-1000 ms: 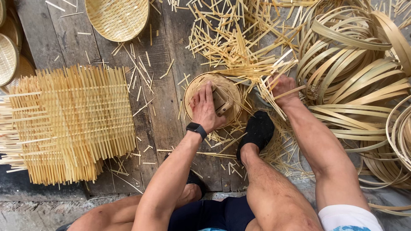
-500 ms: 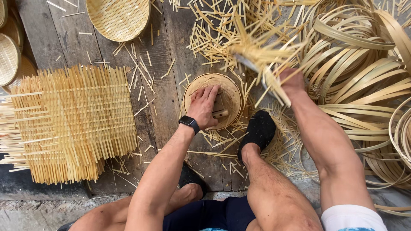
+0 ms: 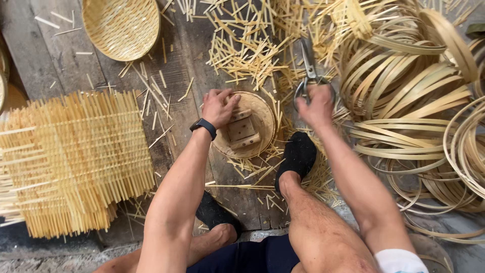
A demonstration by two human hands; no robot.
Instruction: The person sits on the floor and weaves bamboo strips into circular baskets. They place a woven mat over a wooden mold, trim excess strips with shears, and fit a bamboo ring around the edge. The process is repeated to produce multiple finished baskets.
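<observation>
My left hand (image 3: 218,106), with a dark watch on its wrist, rests on the left rim of a small round woven bamboo disc (image 3: 261,114) that has a wooden block (image 3: 243,129) on top. My right hand (image 3: 316,105) grips the handles of metal shears (image 3: 308,65), blades pointing away from me, over the scattered bamboo slivers. My foot in a black sock (image 3: 298,155) is planted just right of the disc.
A stack of square woven bamboo mats (image 3: 70,156) lies at the left. A round woven basket (image 3: 121,26) sits at the top left. Coiled bamboo strip hoops (image 3: 424,101) fill the right. Cut bamboo sticks (image 3: 247,50) litter the wooden planks.
My right hand dropped a bundle of bamboo slivers and now holds shears. My left hand shifted to the disc's left rim, uncovering the wooden block.
</observation>
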